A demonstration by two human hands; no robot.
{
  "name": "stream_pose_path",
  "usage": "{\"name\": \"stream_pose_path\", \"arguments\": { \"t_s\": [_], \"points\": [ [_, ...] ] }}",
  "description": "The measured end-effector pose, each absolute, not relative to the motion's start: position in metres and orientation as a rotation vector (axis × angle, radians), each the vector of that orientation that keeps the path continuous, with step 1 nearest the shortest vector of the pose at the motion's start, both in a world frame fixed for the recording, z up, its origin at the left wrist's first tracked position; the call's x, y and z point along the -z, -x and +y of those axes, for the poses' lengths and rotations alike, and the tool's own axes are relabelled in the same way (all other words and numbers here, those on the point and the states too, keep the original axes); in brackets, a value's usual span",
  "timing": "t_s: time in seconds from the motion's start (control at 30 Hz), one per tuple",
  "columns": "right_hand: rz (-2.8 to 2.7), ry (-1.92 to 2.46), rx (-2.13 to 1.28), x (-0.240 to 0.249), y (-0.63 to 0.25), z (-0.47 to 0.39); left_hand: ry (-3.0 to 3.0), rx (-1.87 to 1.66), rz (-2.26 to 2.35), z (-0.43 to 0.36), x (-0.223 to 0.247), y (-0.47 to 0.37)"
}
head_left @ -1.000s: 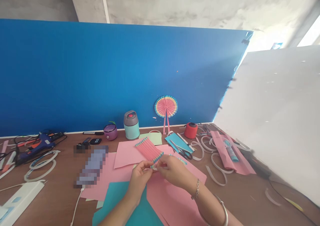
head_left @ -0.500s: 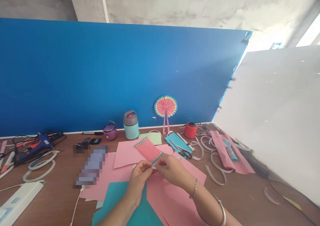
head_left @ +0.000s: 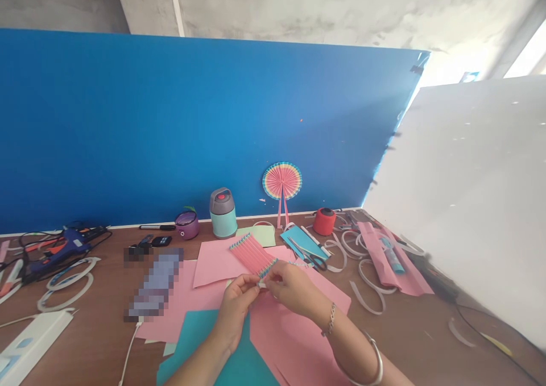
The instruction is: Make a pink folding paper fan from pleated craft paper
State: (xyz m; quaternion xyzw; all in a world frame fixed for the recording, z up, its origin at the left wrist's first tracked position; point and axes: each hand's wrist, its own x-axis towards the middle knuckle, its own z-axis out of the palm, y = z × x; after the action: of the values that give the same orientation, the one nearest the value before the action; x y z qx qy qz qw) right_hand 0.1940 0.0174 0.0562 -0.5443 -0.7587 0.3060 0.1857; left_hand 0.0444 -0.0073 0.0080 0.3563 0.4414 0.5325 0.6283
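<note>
My left hand [head_left: 234, 306] and my right hand [head_left: 294, 288] meet over the pink sheets, each with thumb and fingers pinched together. Between their fingertips shows a narrow pale piece of paper [head_left: 261, 285], mostly hidden by the fingers. Just beyond lies a pleated pink paper [head_left: 252, 254] with teal-tipped folds along two ends; its near end passes close behind my right fingers, and I cannot tell whether they touch it. Pink paper sheets [head_left: 298, 335] and a teal sheet [head_left: 200, 346] lie under my hands and wrists.
A round pleated fan [head_left: 282, 181] stands against the blue partition [head_left: 170, 130]. Scissors [head_left: 313, 258] rest on blue paper. Around are a mint food jar [head_left: 223, 218], a red round container [head_left: 324, 222], white strips [head_left: 367, 301], a glue gun [head_left: 70, 247] and a power strip [head_left: 36, 343].
The hands keep almost the same place and pinch. A little more of the pale paper piece shows between the fingertips. The whole view has shifted very slightly.
</note>
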Motion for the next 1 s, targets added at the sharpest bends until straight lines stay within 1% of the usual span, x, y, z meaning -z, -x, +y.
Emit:
{"name": "stream_pose_path", "arguments": {
  "t_s": [1.0],
  "points": [
    [-2.167, 1.609, -0.768, -0.0546, -0.1888, 0.0166, -0.875, -1.22, 1.038, -0.0092, -0.0102, -0.0448]
  ]
}}
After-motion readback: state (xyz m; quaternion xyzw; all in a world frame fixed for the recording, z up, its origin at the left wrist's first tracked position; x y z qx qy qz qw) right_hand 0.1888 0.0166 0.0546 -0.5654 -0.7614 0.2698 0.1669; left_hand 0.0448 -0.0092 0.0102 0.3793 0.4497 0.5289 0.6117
